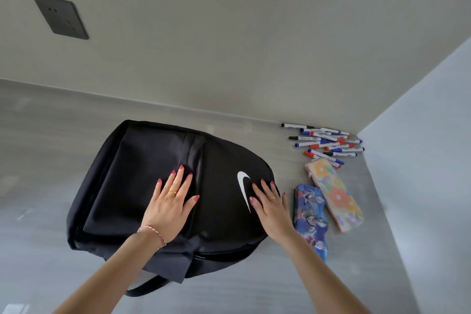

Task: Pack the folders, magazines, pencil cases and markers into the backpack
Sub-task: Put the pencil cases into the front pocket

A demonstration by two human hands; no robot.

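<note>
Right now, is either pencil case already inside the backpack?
No. The blue pencil case and the floral pencil case both lie on the table, right of the backpack.

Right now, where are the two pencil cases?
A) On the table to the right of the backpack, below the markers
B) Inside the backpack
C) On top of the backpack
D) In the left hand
A: the blue pencil case and the floral pencil case lie on the table right of the black backpack, nearer the camera than the markers; both hands rest flat on the backpack.
</note>
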